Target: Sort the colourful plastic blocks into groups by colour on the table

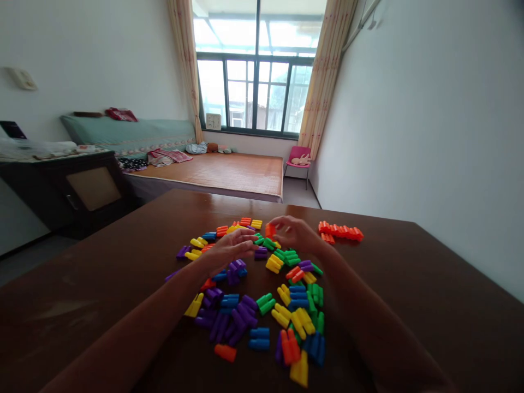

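Note:
Bullet-shaped plastic building blocks in several colours lie scattered over the brown table (376, 289). My right hand (293, 233) pinches an orange building block (270, 231) at the far side of the pile, just above some green blocks (268, 243). My left hand (231, 250) hovers over the pile's left part, fingers stretched out and nothing visible in them. Below it are purple blocks (236, 271). To the right of my right hand, orange blocks (341, 231) lie joined in a row, with a short orange piece (327, 238) beside it.
Nearest me lie a loose orange block (225, 352) and a yellow one (300, 371). Beyond the table stand a bed (229, 169) with cloths on it, a pink chair (302, 154) and a dark cabinet (61, 188). A white wall runs along the right.

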The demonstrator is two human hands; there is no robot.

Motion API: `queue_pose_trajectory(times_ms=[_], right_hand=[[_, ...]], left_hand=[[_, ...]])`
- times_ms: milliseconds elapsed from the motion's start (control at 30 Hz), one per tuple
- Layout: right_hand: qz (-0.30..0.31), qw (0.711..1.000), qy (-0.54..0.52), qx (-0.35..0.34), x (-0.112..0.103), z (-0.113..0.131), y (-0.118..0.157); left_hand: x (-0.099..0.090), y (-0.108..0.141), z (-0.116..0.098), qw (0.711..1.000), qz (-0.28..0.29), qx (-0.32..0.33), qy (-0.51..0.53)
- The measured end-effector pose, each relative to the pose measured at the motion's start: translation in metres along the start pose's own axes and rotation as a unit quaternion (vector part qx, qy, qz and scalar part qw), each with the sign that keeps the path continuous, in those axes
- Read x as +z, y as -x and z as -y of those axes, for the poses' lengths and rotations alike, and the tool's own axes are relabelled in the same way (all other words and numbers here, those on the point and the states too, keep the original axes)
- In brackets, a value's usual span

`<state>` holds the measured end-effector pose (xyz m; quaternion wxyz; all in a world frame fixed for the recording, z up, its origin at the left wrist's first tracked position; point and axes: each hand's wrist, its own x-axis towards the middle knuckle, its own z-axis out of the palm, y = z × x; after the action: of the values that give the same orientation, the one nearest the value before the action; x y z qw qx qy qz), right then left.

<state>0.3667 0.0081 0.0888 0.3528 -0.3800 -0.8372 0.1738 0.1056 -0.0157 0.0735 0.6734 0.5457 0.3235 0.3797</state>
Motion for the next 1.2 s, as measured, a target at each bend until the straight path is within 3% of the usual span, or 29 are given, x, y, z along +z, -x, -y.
queue_pose_trajectory(times_ms=[67, 133, 233, 367, 600, 700, 767, 867, 967, 1033, 1100, 1200], right_hand=[[0.01, 0.994, 0.054, 0.098, -0.043, -0.033, 0.017], [0.024, 0.969, 0.151, 0.195, -0.084, -0.069, 0.042], [0.048, 0.922, 0.222, 0.314, -0.12, -0.112, 0.08], [0.083, 0.897, 0.214, 0.377, -0.119, -0.135, 0.098], [0.081, 0.886, 0.251, 0.382, -0.118, -0.136, 0.09], [0.084, 0.875, 0.258, 0.4, -0.119, -0.139, 0.093], [0.077, 0.885, 0.252, 0.384, -0.117, -0.144, 0.095], [0.074, 0.904, 0.243, 0.344, -0.114, -0.152, 0.095], [0.073, 0.91, 0.254, 0.32, -0.115, -0.154, 0.088], [0.056, 0.913, 0.27, 0.3, -0.115, -0.147, 0.081], [0.049, 0.917, 0.278, 0.282, -0.114, -0.135, 0.072], [0.065, 0.927, 0.275, 0.246, -0.108, -0.112, 0.059]], left_hand=[[-0.004, 0.0, -0.001, 0.999, -0.007, -0.009, -0.034], [-0.01, -0.001, -0.003, 0.998, -0.004, -0.007, -0.059], [-0.016, -0.004, -0.006, 0.997, 0.009, 0.001, -0.073], [-0.018, -0.004, -0.01, 0.996, 0.005, 0.012, -0.091], [-0.029, 0.002, -0.021, 0.994, -0.023, 0.03, -0.105], [-0.039, 0.003, -0.03, 0.987, -0.048, 0.052, -0.145], [-0.049, 0.004, -0.037, 0.976, -0.074, 0.068, -0.194], [-0.07, 0.007, -0.048, 0.934, -0.128, 0.085, -0.323], [-0.093, 0.012, -0.052, 0.843, -0.141, 0.052, -0.516], [-0.103, 0.015, -0.049, 0.778, -0.085, 0.006, -0.623], [-0.108, 0.016, -0.04, 0.732, -0.008, -0.029, -0.68], [-0.108, 0.012, -0.024, 0.712, 0.041, -0.048, -0.699]])
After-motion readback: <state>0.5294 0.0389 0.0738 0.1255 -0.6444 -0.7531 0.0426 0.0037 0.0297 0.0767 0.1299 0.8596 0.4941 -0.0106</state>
